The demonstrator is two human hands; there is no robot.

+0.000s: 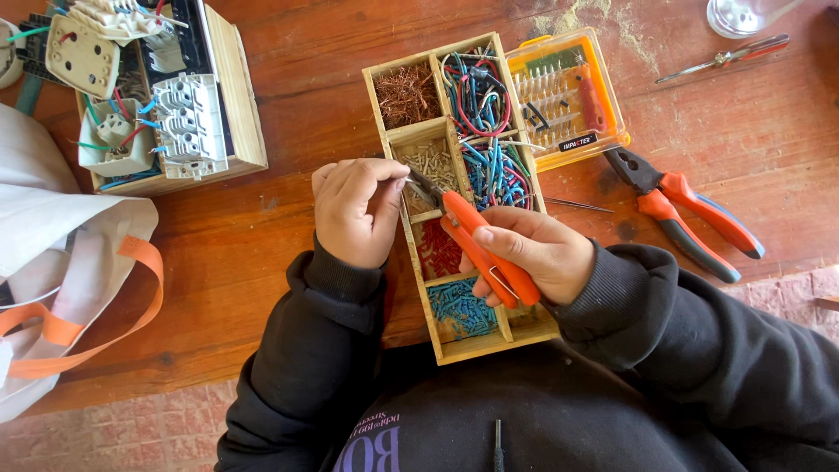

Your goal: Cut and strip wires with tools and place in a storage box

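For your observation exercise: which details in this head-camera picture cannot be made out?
- What the left hand pinches: hidden by its fingers.
- Tips of the orange-handled cutters in the right hand: too small, meeting the left fingers.
- Glass: cut off by the top edge.
- White bag: cut off at the left edge.

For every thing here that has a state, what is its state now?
Left hand: closed, pinching something small.
Right hand: gripping the orange-handled cutters.
Wooden compartment box: open, compartments filled.
Orange bit case: clear lid shut.
Orange pliers: lying on the table, unheld.
Screwdriver: lying unheld.
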